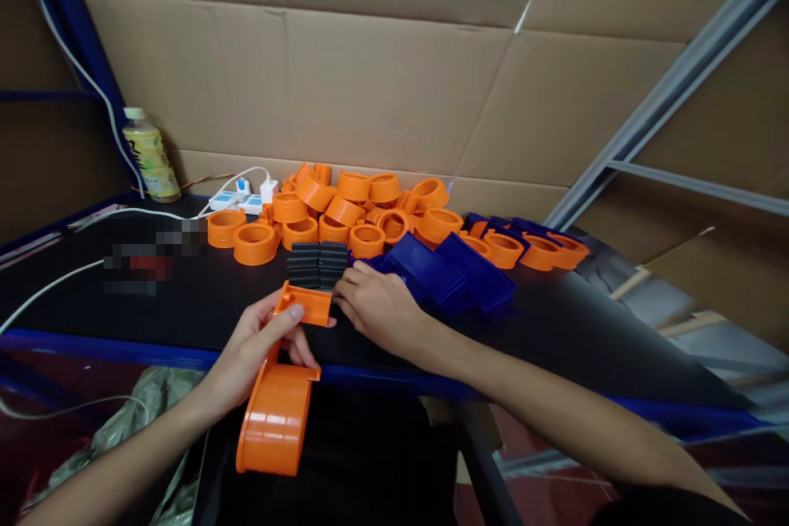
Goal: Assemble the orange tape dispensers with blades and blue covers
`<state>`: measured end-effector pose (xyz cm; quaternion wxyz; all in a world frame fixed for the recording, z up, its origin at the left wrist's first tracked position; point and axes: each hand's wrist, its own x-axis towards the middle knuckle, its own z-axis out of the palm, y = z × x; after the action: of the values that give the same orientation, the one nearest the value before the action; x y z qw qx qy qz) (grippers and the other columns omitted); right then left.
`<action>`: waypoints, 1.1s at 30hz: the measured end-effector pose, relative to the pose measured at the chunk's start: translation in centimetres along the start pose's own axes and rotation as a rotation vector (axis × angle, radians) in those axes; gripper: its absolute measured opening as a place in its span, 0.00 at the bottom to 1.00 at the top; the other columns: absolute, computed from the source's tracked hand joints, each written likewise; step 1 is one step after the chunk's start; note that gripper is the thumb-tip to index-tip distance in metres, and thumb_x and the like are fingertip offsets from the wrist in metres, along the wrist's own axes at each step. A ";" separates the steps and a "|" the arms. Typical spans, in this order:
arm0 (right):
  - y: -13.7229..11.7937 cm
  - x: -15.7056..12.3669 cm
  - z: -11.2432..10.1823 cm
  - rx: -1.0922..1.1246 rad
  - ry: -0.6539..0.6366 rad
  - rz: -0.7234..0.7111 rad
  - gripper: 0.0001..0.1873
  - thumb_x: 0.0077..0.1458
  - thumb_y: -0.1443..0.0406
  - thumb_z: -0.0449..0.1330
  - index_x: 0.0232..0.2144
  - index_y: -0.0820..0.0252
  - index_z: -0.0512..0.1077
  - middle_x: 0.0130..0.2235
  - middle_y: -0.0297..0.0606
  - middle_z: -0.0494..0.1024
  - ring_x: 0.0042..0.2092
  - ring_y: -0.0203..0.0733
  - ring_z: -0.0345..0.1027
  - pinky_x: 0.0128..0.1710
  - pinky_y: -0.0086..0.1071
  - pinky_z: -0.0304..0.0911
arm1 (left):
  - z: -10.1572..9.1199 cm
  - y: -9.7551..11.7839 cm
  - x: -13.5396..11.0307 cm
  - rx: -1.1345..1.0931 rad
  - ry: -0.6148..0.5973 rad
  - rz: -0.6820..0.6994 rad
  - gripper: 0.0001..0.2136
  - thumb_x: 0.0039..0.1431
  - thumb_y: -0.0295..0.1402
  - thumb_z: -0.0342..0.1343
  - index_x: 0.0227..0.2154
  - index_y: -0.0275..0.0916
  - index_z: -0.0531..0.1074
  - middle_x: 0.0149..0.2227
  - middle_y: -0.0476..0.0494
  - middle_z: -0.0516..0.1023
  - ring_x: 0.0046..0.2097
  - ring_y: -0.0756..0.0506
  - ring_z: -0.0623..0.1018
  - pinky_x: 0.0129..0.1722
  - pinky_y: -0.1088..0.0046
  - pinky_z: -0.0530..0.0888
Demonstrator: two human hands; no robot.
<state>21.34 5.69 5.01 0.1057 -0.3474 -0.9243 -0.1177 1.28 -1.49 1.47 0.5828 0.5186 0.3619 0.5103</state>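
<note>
Over the near edge of the table [191, 304], the left hand [259, 341] has its fingers wrapped round an orange holder [276, 419], thumb on the flat end, the round part hanging outside that edge. The black strips [304, 261] lie just beyond the flat end, their long axis roughly along the edge. The right hand [382, 300] is nearer them, palm down, fingers curled at their right end; whether it grips one cannot be told.
</note>
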 end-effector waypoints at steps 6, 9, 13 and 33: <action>1.2 0.2 -0.2 0.264 0.064 0.149 0.03 0.60 0.65 0.63 0.34 0.58 0.74 0.39 0.36 0.78 0.39 0.38 0.69 0.34 0.30 0.58 | 0.0 -0.1 0.2 0.026 -0.017 -0.025 0.18 0.66 0.45 0.55 0.45 0.33 0.74 0.24 0.40 0.83 0.26 0.44 0.82 0.28 0.74 0.73; 2.2 0.3 -1.4 0.526 0.144 0.211 0.06 0.60 0.63 0.63 0.33 0.59 0.75 0.33 0.34 0.75 0.32 0.34 0.65 0.32 0.29 0.56 | 0.1 -0.1 0.2 0.026 0.008 -0.050 0.19 0.66 0.47 0.55 0.44 0.33 0.74 0.23 0.40 0.82 0.25 0.44 0.81 0.25 0.75 0.73; 3.0 0.2 -3.6 0.858 0.150 0.235 0.12 0.60 0.57 0.63 0.33 0.62 0.76 0.26 0.31 0.70 0.28 0.32 0.59 0.29 0.28 0.54 | 0.3 -0.2 0.5 0.012 0.055 -0.045 0.17 0.64 0.46 0.57 0.47 0.37 0.69 0.25 0.41 0.84 0.24 0.44 0.82 0.23 0.76 0.74; 1.6 1.2 -5.5 0.784 -0.169 0.209 0.17 0.52 0.54 0.68 0.28 0.63 0.75 0.24 0.29 0.70 0.26 0.30 0.59 0.27 0.27 0.51 | 0.8 0.2 0.9 0.072 0.050 -0.029 0.16 0.62 0.45 0.59 0.44 0.39 0.67 0.45 0.35 0.83 0.27 0.43 0.84 0.20 0.75 0.76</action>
<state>22.17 5.97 10.77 0.1651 -0.3814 -0.8642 0.2834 2.19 -0.82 1.93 0.5617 0.5213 0.4019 0.5011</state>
